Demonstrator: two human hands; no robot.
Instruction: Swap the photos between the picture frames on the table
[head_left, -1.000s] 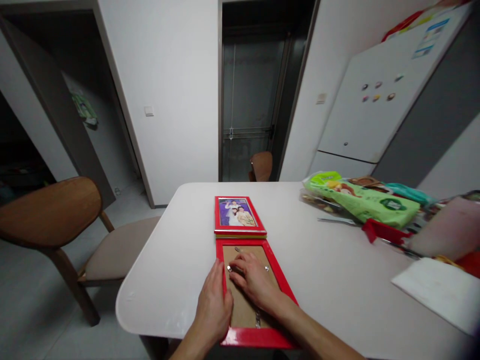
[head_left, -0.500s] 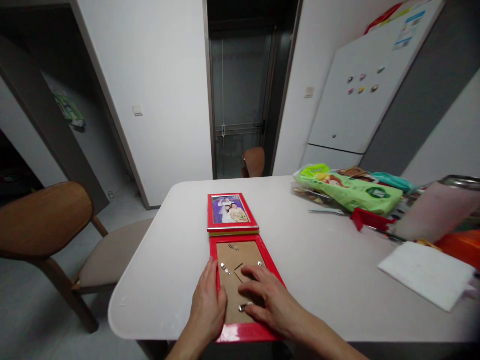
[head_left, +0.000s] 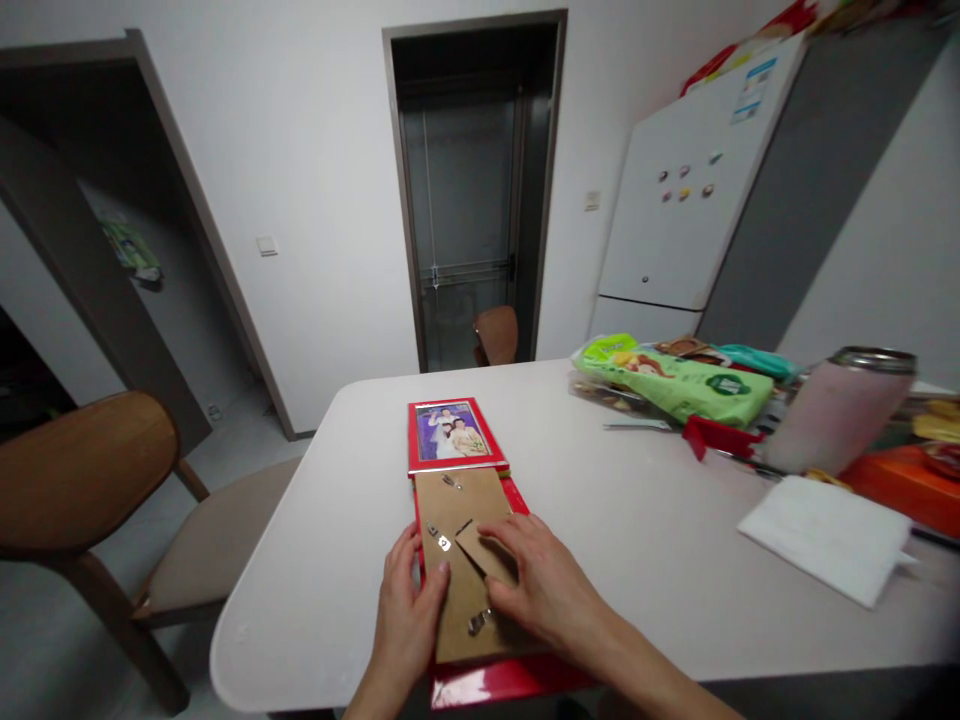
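Note:
A red picture frame [head_left: 491,683] lies face down near the table's front edge. Its brown backing board [head_left: 457,630], with small metal clips, sits raised and shifted over the frame's left rim. My right hand [head_left: 551,585] pinches the stand flap [head_left: 491,552], which tilts up from the board. Along the left side, my left hand [head_left: 405,600] grips the frame's edge, its thumb against the board. Just beyond stands a second red frame [head_left: 495,432], lying face up with a photo [head_left: 450,432] of people in it.
On the white table [head_left: 315,560], to the right, are a green packet [head_left: 697,385], scissors-like metal blade [head_left: 636,426], a pink bottle [head_left: 840,415], white tissues [head_left: 829,535] and an orange item [head_left: 900,490]. A wooden chair [head_left: 97,480] stands at the left.
The backing board has come up out of the frame's recess and shifted left over the rim. My right hand now pulls the stand flap up. The view has tilted slightly.

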